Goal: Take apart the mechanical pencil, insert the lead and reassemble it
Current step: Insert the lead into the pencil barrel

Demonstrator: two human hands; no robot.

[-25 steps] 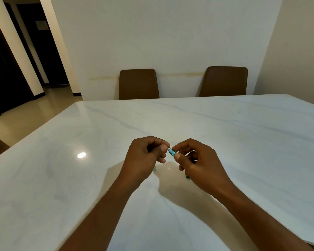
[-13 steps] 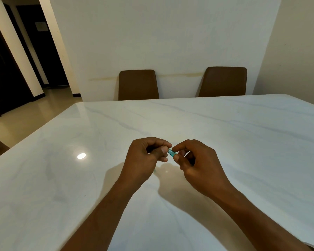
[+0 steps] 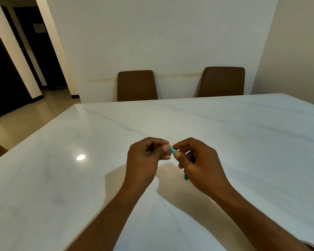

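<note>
A teal mechanical pencil [image 3: 173, 150] shows only as a short stretch between my two hands, just above the white marble table [image 3: 243, 142]. My left hand [image 3: 145, 160] pinches one end with thumb and forefinger. My right hand [image 3: 198, 163] grips the rest of the barrel, whose lower teal end [image 3: 185, 177] pokes out beneath the palm near the tabletop. Most of the pencil is hidden by fingers. No loose lead is visible.
Two brown chairs [image 3: 137, 86] [image 3: 221, 81] stand at the table's far edge against a pale wall. A dark doorway [image 3: 11, 69] opens at the left. A ceiling light's reflection [image 3: 80, 157] shines on the table left of my hands.
My hands have moved slightly closer together, so less of the teal pencil shows between them. Both grips hold.
</note>
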